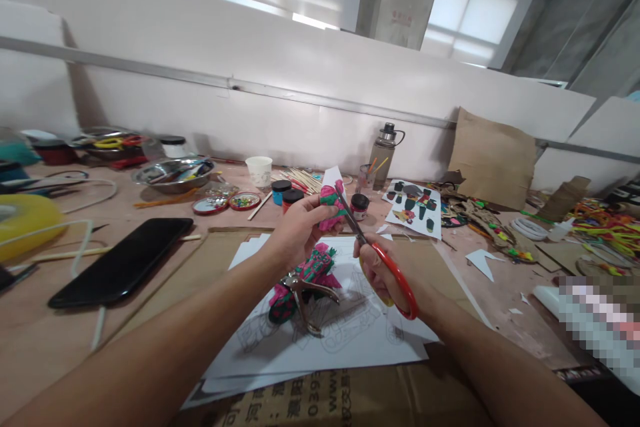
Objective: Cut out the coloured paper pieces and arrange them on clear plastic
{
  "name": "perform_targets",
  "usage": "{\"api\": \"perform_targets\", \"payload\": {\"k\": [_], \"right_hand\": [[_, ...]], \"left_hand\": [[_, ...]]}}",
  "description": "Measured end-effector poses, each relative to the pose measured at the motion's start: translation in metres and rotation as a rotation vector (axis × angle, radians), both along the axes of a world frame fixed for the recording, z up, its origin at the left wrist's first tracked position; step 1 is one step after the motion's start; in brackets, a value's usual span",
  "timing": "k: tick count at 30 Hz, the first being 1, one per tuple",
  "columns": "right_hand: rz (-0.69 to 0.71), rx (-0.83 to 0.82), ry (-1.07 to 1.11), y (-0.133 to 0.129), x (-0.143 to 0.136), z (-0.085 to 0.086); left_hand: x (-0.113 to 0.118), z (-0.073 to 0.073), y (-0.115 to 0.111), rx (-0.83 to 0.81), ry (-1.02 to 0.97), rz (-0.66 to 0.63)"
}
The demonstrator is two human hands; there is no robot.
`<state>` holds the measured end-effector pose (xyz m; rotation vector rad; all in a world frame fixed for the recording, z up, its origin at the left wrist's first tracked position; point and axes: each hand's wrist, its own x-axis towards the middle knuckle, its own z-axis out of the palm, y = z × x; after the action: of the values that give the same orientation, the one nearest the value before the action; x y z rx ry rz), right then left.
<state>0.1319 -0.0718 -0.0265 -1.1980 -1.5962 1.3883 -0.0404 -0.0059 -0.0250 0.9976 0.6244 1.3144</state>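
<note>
My left hand (299, 230) pinches a sheet of white paper painted pink and green (329, 199), held up above the work surface. In my right hand (379, 268) are red-handled scissors (400, 280), their blades touching the painted paper. Below my hands lie several painted pink and green cut-outs (317, 267), with a metal hole punch (303, 290) resting on them. Under these are white sheets (280, 347) with pencil line drawings, on a piece of brown cardboard (400, 393).
A black phone (123, 260) and yellow tape roll (25, 223) lie at left. Behind are a metal bowl (175, 175), paper cup (259, 171), paint jars (360, 205) and bottle (384, 153). To the right are a sheet with painted shapes (414, 207) and coloured cords (607, 217).
</note>
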Motion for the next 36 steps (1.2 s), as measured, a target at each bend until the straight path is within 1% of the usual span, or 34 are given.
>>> {"api": "perform_targets", "payload": {"k": [5,8,12,16,18,21,27,36], "right_hand": [[-0.002,0.005,0.003,-0.001,0.001,-0.001],[0.017,0.019,0.004,0.000,0.002,-0.004],[0.035,0.042,0.003,0.005,0.005,-0.013],[0.076,0.110,0.023,0.012,0.009,-0.024],[0.083,0.139,0.018,0.014,0.010,-0.027],[0.074,0.147,0.023,0.012,0.009,-0.026],[0.057,0.116,0.037,0.007,0.005,-0.017],[0.032,0.057,0.024,0.004,0.003,-0.011]], "left_hand": [[0.000,0.001,0.000,-0.002,-0.011,-0.005],[-0.001,0.001,0.001,-0.033,-0.015,0.021],[-0.001,0.001,0.002,-0.052,-0.002,0.044],[-0.001,0.001,0.001,-0.046,0.017,0.037],[0.000,0.001,0.000,-0.044,0.023,0.035],[0.000,0.002,-0.001,-0.045,0.027,0.034],[0.001,0.004,-0.001,-0.035,0.010,0.021],[0.001,0.004,-0.003,-0.036,0.003,0.019]]}}
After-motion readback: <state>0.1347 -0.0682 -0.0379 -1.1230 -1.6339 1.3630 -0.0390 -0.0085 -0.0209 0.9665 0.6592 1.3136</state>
